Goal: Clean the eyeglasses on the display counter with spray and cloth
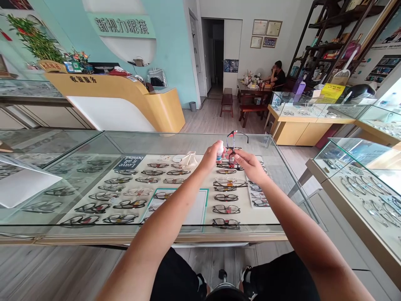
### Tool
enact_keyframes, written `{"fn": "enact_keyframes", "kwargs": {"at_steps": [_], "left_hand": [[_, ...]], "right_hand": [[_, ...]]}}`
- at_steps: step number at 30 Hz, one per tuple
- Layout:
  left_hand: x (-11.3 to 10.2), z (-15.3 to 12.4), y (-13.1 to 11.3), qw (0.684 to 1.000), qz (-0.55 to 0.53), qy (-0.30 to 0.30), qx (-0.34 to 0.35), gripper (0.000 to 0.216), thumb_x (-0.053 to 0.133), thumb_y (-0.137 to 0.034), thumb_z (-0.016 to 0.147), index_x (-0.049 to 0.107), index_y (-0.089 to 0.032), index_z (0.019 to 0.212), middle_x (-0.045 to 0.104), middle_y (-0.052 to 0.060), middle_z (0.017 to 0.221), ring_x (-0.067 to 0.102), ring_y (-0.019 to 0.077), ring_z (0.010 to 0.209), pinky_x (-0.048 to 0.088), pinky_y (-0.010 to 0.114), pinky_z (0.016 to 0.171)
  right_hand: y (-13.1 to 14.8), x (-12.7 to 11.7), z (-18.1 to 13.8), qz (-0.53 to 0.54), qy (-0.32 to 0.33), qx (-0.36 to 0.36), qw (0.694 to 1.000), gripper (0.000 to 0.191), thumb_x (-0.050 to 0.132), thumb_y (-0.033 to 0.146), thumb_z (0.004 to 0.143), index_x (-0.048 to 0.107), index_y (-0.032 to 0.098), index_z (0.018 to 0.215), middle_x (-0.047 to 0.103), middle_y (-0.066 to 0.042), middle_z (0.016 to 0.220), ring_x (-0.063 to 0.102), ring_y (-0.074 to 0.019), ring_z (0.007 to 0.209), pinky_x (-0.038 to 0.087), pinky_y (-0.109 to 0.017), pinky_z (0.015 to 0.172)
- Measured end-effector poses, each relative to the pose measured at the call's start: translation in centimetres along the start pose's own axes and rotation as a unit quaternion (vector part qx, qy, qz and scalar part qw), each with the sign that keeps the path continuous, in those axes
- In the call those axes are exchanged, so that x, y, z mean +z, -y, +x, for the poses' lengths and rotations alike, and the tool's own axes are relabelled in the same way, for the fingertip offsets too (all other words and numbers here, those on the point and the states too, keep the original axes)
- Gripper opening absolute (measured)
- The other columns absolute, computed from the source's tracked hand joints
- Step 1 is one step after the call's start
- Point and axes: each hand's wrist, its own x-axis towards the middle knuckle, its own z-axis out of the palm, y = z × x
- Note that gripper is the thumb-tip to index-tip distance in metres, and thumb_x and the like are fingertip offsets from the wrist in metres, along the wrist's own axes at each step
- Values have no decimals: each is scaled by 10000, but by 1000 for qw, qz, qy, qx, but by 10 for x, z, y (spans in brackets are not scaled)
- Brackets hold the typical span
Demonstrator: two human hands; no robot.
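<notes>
My left hand (211,156) is wrapped round a small white bottle (220,149), which looks like a spray bottle. Close beside it, my right hand (251,166) pinches a pair of dark-framed eyeglasses (232,134) with reddish parts. The eyeglasses are held on end, one temple sticking out to the right. Both hands are above the glass display case (119,144). A crumpled cream cloth (189,159) lies to the left of my left hand. Fingertips are partly hidden behind the hands.
Rows of eyeglasses (226,209) lie inside the case. A white laptop-like panel (25,182) stands at the left. Another glass case (360,179) is on the right. A wooden counter (169,110) stands beyond, and a person (277,76) sits at a far table.
</notes>
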Motion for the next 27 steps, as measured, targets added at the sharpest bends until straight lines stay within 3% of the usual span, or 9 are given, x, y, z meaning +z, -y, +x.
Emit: {"fn": "enact_keyframes", "kwargs": {"at_steps": [6, 12, 18, 23, 27], "left_hand": [[1, -3, 2, 1000, 21, 15, 12, 551, 518, -788, 931, 622, -256, 830, 631, 42, 791, 617, 209, 767, 520, 306, 622], [2, -10, -2, 989, 104, 77, 75, 531, 534, -738, 944, 606, -243, 764, 594, 38, 783, 542, 198, 732, 445, 324, 603], [6, -16, -10, 977, 150, 118, 98, 514, 521, -731, 928, 549, -255, 735, 600, 38, 784, 573, 220, 787, 479, 351, 676], [5, -17, -9, 985, 132, 89, 73, 542, 553, -773, 928, 612, -247, 807, 636, 41, 843, 616, 225, 838, 508, 332, 682], [-16, -2, -6, 994, 64, 2, 90, 594, 588, -831, 934, 643, -244, 858, 642, 44, 859, 638, 223, 850, 586, 345, 752]], "right_hand": [[2, -2, 1, 23, -6, 3, 1000, 637, 616, 833, 1059, 874, 269, 1202, 733, -54, 987, 624, -251, 949, 547, -398, 928], [0, -7, 5, 48, -74, 20, 996, 643, 681, 833, 1005, 863, 255, 1222, 775, -53, 1003, 655, -239, 932, 594, -402, 959], [2, -6, 5, 60, -81, 21, 995, 607, 678, 795, 1022, 860, 255, 1232, 806, -58, 1038, 651, -236, 903, 608, -416, 947], [0, -6, 4, 64, -77, 24, 995, 638, 664, 828, 1018, 856, 279, 1280, 840, -55, 1080, 696, -247, 945, 612, -421, 955], [-1, -9, 5, 52, -96, 21, 994, 643, 652, 833, 1021, 865, 286, 1285, 863, -73, 1172, 695, -247, 959, 601, -419, 944]]}}
